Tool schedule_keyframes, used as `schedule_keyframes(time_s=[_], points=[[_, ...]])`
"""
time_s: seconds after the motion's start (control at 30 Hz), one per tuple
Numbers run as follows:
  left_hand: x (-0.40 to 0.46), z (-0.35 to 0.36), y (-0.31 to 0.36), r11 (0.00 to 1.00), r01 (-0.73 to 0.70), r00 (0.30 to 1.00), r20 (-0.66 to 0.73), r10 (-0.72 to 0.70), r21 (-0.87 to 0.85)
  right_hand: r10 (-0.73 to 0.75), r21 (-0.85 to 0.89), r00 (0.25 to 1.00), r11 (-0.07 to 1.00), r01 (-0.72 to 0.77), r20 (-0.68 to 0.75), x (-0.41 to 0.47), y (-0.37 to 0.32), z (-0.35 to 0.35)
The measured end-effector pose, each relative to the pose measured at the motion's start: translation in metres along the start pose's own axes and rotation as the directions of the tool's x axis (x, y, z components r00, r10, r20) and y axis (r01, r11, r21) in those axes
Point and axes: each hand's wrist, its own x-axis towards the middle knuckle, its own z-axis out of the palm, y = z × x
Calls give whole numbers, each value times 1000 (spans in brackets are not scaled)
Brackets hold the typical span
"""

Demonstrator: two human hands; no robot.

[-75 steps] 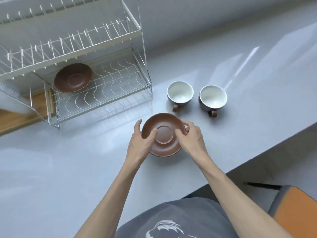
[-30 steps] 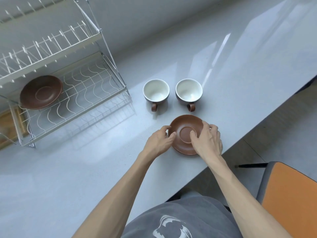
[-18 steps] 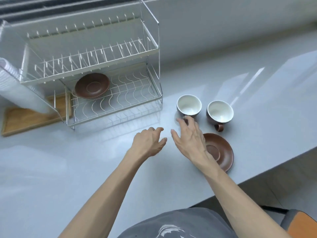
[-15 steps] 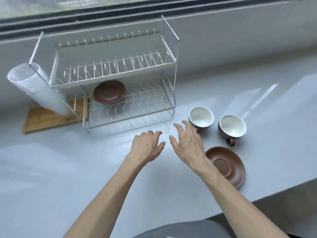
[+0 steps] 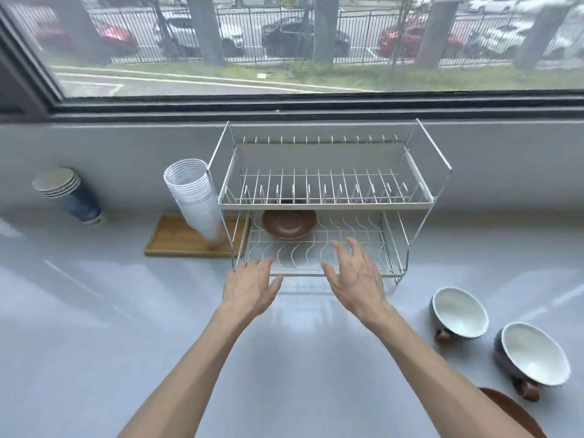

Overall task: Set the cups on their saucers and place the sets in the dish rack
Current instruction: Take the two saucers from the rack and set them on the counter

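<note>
A two-tier wire dish rack [image 5: 322, 203] stands at the back of the grey counter. One brown saucer [image 5: 289, 223] lies on its lower shelf, at the left. My left hand [image 5: 251, 287] and my right hand [image 5: 355, 276] hover at the lower shelf's front edge, fingers spread and empty. Two brown cups with white insides sit on the counter at the right, one nearer the rack [image 5: 458, 312] and one closer to me [image 5: 532, 358]. A second brown saucer [image 5: 515, 412] lies at the bottom right, partly behind my right forearm.
A stack of clear plastic cups [image 5: 196, 197] leans at the rack's left side over a wooden tray [image 5: 177, 238]. A stack of blue paper cups [image 5: 71, 194] lies at the far left. A window runs behind the counter.
Both hands let go of the saucer on the counter and reached forward to the rack's lower shelf. The view tilted up, so the cups and saucer now sit at the lower right.
</note>
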Motion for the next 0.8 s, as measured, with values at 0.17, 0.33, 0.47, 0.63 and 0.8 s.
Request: schedule_keyframes(time_s=[0.17,0.33,0.47,0.63,0.8], points=[[42,-8,-14,986,69,997,-27,-74,-152,8,28,1000,1000,-8,-7,30,-13,14],[88,-9,-11,956,114,993,-9,-121,-269,11,31,1000,999,-11,16,64,-20,30],[122,-5,-9,937,132,991,10,-136,-322,50,42,998,998,-52,42,97,-22,42],[157,0,-11,884,192,980,29,-199,-426,84,97,994,991,-91,72,137,-24,51],[181,7,-12,817,286,956,98,-275,-501,131,32,982,990,-137,133,168,-26,65]])
